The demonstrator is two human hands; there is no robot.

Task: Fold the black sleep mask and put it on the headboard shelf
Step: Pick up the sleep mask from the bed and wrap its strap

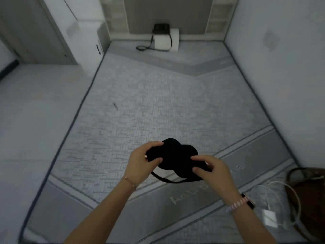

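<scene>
A black sleep mask (175,155) is held above the near part of the grey mattress (158,106). My left hand (142,162) grips its left end and my right hand (213,170) grips its right end. The mask's thin black strap (168,180) hangs in a loop below it. The headboard (165,14) stands at the far end of the bed, with pale shelf compartments (114,16) on its left and more shelf compartments (219,16) on its right.
A white box (166,40) with a black device and cord on it sits at the head of the mattress. A brown bag (309,196), white cable and white charger (270,218) lie at the near right. A small dark object (115,106) rests mid-mattress. A white cabinet (88,37) stands to the left.
</scene>
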